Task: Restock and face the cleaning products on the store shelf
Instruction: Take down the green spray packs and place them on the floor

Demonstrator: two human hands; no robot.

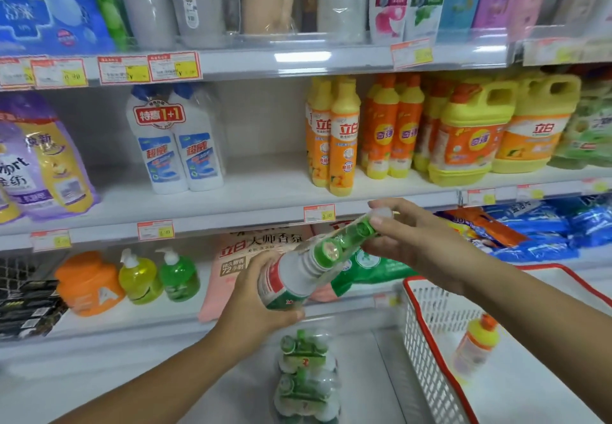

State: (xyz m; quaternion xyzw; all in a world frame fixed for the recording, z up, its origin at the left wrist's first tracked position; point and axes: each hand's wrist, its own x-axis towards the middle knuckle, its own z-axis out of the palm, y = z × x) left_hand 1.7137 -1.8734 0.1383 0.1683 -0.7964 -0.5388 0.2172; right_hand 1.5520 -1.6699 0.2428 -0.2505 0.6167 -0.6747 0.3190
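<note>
A bottle pack [299, 273], wrapped in clear film and with green caps, is held in front of the shelves, tilted, with its caps pointing up and to the right. Its white and green body is gripped from below by the left hand [251, 301], with the fingers curled round it. The upper end of the pack is pinched by the right hand [417, 238] between thumb and fingers. The pack is seen at the level of the middle shelf edge [231, 221], touching no shelf.

Directly below the hands, a second pack [304, 377] of the same green-capped bottles is lying on the low white surface [198, 390]. To the right of it a white basket [427, 341] with a red rim is placed, and a yellow bottle [473, 345] with an orange cap is lying inside it.

On the middle shelf, a twin pack of white bottles [175, 145] is standing on the left, and yellow-orange bottles [334, 138] and big jugs [467, 138] are standing on the right.
</note>
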